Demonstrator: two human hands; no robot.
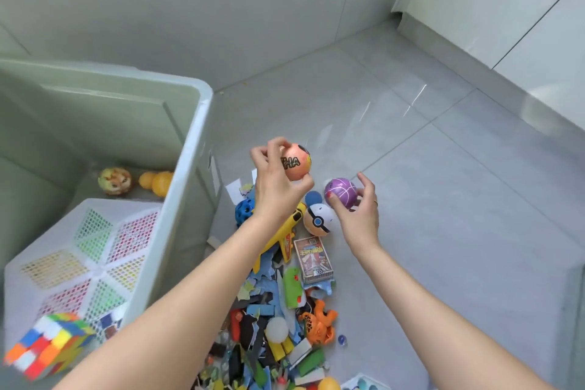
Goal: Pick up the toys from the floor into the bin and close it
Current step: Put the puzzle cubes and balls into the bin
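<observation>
The pale green bin [190, 149] stands open on the grey tiled floor [443, 199], and everything else is placed from it. Just beside its right wall, raised above the floor, the left hand [278, 180] grips an orange ball [296, 161] with black lettering, fingers curled over its top and thumb under it. Further right of the bin, the right hand [357, 209] holds a purple ball [341, 193] with pale seam lines, thumb and fingers wrapped round it from the right side. Below both hands, along the bin's right wall, lies the pile of toys [269, 320]: a yellow toy plane [285, 231], a blue perforated ball [245, 207], a round plush head with a blue ear [318, 218], a card box [311, 260], a green toy [292, 286], an orange figure [319, 321], a white ball [276, 329] and many blue, black and green foam pieces. Inside the bin, a white mesh basket [85, 260] lies turned over with coloured shapes showing through it, a colour cube [47, 343] sits nearest the camera, and at the far inner wall rest a small cat-faced ball [114, 180] and two orange balls [156, 182].
</observation>
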